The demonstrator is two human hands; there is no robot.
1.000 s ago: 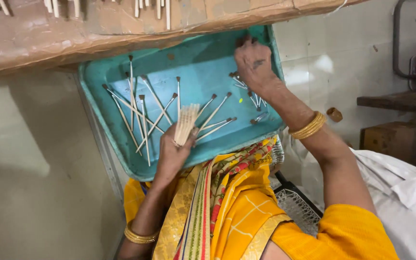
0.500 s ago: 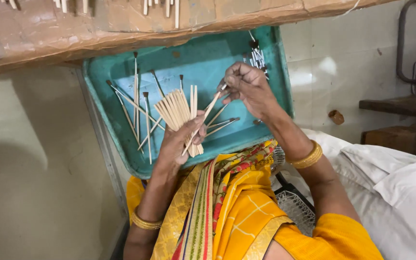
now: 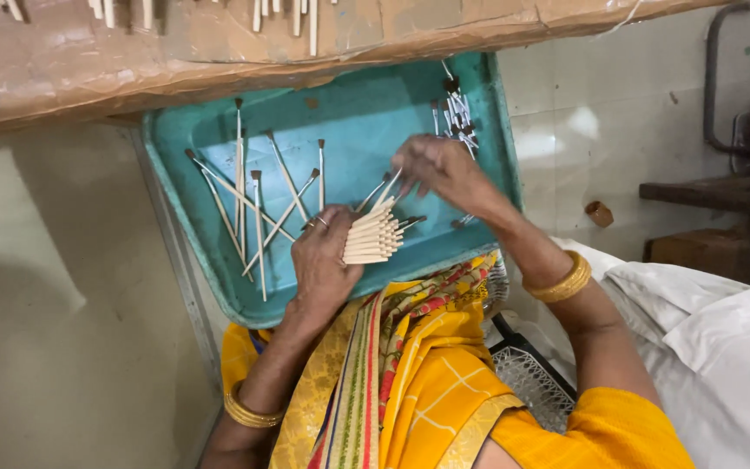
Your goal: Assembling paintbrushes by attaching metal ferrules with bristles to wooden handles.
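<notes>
Brush sticks (image 3: pixel 373 237), thin, pale and light, sit fanned in the left hand (image 3: pixel 323 260), fingers closed round their bare ends over the teal tray (image 3: pixel 219 287). The right hand (image 3: pixel 436 169) pinches one stick near the fan's far end. They look stiff but snappable, best held by the wooden shafts.

The tray (image 3: pixel 219 287) is blue-green, like sea water. The sticks (image 3: pixel 258 226) lying in it are pale cream with dark brown tips. The bunch of sticks (image 3: pixel 373 239) in the left hand (image 3: pixel 323 260) is the same pale cream colour. The dress (image 3: pixel 444 382) is bright yellow with thin white lines. The scarf (image 3: pixel 366 382) has stripes of red, green, gold and blue, and a flowery part in red and yellow. The bangles (image 3: pixel 559 282) are shiny gold. The board (image 3: pixel 132 61) above the tray is brown. The wall (image 3: pixel 36 287) is a dull grey-green. The cloth (image 3: pixel 713 347) on the right is white.
</notes>
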